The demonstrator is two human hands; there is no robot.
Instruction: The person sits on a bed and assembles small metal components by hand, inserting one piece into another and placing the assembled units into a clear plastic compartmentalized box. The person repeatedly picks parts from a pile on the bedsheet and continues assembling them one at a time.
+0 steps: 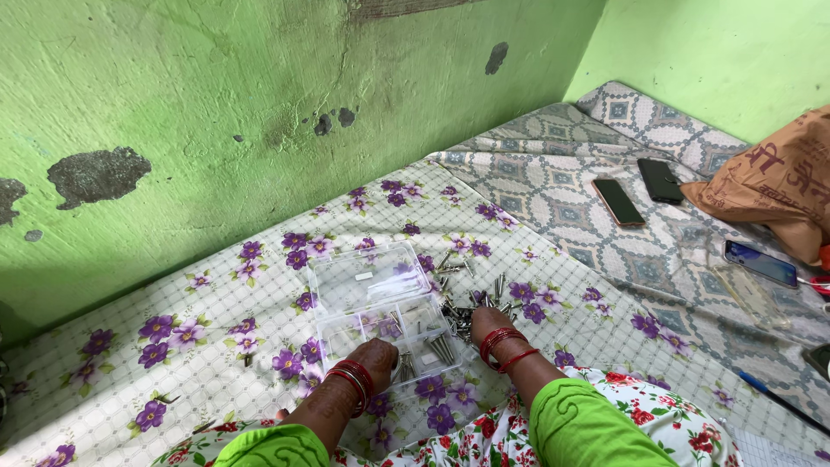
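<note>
Left hand (373,356): we see it lying knuckles-up on the near left part of the clear plastic compartment box (380,304), fingers curled down into a compartment; whether they pinch anything we cannot tell.
Right hand (489,325): we see it reaching into the pile of loose screws (462,304) just right of the box; the fingertips are buried among the metal, so the grip cannot be read either.
Wrists: red bangles (504,344) on both, green sleeves behind them.
Screws already in the box: a small bundle of long screws (441,348) lies in the near right compartment, between the two hands.
Box: open, lid (363,272) swung back flat toward the wall, other compartments mostly bare.
Position of screws vs grip: the pile touches the right hand and sits just beside the box's right edge; stray screws spread farther out on the cloth.
Surface: soft floral bedsheet (199,337), purple flowers on white.
Risk, our judgement: the box rests on yielding bedding, so pressure from the left hand could tip it and spill the sorted screws; strays could sink into the folds and get lost in the pattern.
Farther off: three phones (619,201) and a brown bag (769,182) on the grey quilt, well apart.
</note>
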